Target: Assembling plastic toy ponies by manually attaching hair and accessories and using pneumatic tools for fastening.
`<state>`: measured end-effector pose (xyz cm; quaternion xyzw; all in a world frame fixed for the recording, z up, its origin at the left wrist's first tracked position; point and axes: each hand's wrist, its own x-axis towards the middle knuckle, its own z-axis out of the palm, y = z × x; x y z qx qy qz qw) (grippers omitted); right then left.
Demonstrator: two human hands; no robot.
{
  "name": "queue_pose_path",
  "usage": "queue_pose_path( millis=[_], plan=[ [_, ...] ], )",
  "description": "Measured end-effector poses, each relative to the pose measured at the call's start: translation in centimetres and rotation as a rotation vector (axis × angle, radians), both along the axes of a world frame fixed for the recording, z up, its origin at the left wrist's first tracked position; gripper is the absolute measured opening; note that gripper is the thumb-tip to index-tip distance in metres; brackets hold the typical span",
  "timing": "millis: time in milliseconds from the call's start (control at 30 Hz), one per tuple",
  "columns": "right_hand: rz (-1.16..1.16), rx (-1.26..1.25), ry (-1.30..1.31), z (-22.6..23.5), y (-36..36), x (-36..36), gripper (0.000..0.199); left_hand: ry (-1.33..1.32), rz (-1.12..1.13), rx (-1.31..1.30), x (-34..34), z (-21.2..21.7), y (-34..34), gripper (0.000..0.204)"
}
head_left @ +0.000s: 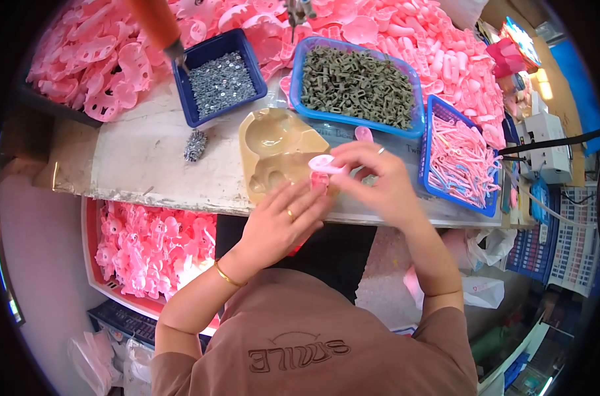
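My right hand [377,177] pinches a pale pink, rounded plastic part [325,164] between thumb and fingers, above the right side of a tan moulded fixture [257,178]. Just beneath it is a deeper pink plastic part [319,179] at the fingertips of my left hand [288,216]. The left fingers are close together over this part, and the thumb is hidden. Rounded hollows show in the fixture. Behind my right hand, a small pink spoon-shaped part [364,134] lies on the table.
A blue tray of small metal screws [222,82], a tub of dark green small parts [356,86] and a blue basket of pink sticks [461,162] surround the fixture. Pink shells [115,59] heap behind. An orange screwdriver [156,23] hangs overhead. A bin of pink parts [151,254] sits lower left.
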<state>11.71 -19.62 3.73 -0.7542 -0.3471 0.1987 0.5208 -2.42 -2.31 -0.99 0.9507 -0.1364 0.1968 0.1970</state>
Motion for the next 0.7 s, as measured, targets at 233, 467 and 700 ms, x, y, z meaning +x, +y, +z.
queue_pose_path(
  millis=[233,467,700],
  plan=[
    [0.152,-0.076,-0.642,-3.4,4.1,-4.3,0.032,-0.199,-0.046,-0.203,-3.5,0.4,4.2,0.032],
    [0.26,-0.149,-0.639,-3.1,4.0,-3.6,0.032,-0.209,0.625,-0.117,0.6,-1.8,18.5,0.029],
    [0.183,-0.102,-0.672,-1.8,4.7,-4.6,0.022,-0.212,0.792,-0.012,8.6,-3.8,29.0,0.034]
  ],
)
